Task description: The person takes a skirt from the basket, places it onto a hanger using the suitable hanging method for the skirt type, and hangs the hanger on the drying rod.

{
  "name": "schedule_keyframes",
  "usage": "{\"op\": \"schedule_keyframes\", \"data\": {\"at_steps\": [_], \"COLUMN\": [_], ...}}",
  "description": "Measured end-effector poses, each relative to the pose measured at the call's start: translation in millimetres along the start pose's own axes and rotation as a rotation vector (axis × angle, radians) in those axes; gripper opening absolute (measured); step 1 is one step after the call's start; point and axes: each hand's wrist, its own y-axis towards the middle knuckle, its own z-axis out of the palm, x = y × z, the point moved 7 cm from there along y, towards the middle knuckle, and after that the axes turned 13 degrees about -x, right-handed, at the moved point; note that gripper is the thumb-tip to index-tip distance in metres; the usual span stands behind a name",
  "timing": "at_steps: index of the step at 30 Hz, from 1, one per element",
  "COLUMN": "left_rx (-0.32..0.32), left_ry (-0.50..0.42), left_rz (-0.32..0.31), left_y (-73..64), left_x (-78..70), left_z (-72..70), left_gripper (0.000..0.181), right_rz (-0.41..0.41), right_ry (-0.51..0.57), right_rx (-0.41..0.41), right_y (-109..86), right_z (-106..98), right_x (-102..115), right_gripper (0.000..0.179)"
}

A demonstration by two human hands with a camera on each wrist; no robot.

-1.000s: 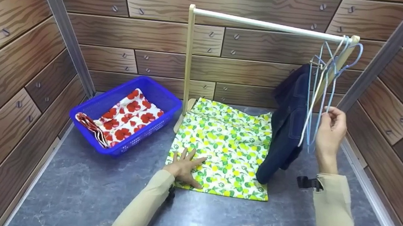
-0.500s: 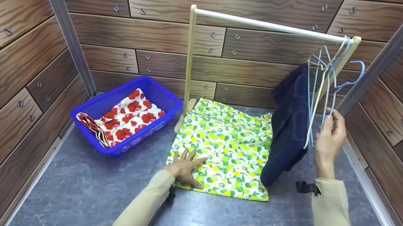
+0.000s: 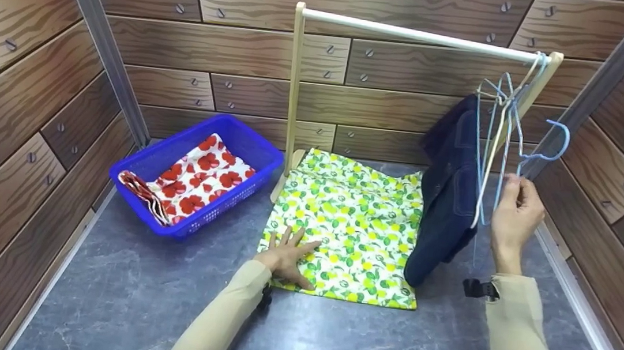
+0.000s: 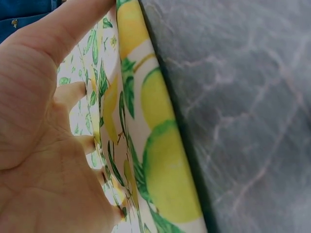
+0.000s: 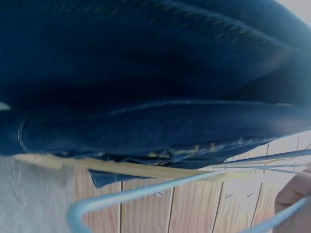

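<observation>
My left hand (image 3: 287,258) rests with spread fingers on the near left part of a lemon-print cloth (image 3: 352,231), which lies flat on the floor. In the left wrist view the palm (image 4: 48,145) stands beside the folded edge of that cloth (image 4: 160,160). My right hand (image 3: 516,219) pinches a light blue wire hanger (image 3: 563,144), whose hook points right, off the rail. Beside it, a cream hanger (image 3: 490,165) and other blue hangers hang at the rail's right end. Dark denim clothing (image 3: 444,212) hangs left of them; in the right wrist view the denim (image 5: 146,126) fills the upper part.
A wooden rack with a white rail (image 3: 419,34) stands over the cloth. At the left sits a blue plastic basket (image 3: 252,134) holding a red-flowered cloth (image 3: 195,183). Wood-patterned walls (image 3: 411,110) enclose the grey marbled floor (image 3: 329,345).
My right hand has drawn the blue hanger away from the rail; its hook has moved down and to the right. My left hand has stayed on the lemon-print cloth.
</observation>
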Motion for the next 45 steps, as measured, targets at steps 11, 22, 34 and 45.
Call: {"op": "schedule_keyframes", "data": {"at_steps": [11,22,34,45], "left_rx": [0.015,0.029,0.036,0.037], "left_ry": [0.019,0.032,0.027,0.04], "left_rz": [-0.009,-0.013,-0.015,0.002], "left_y": [-0.1,-0.8,-0.4,-2.1], "left_x": [-0.9,-3.0,-0.9,-2.4], "left_z": [1.3,1.4,3.2,1.3], "left_gripper": [0.106,0.107,0.109,0.109], "right_rz": [0.05,0.107,0.323,0.359], "right_ry": [0.008,0.037,0.495,0.92], "right_rx": [-0.018,-0.205,-0.342,-0.293], "right_y": [-9.0,-15.2,-21.1,-25.6], "right_z": [-1.6,-18.2,-35.4,-37.2], "right_x": [0.3,-6.5,-31.3,-24.1], "right_gripper": [0.02,0.035,0.038,0.04]}}
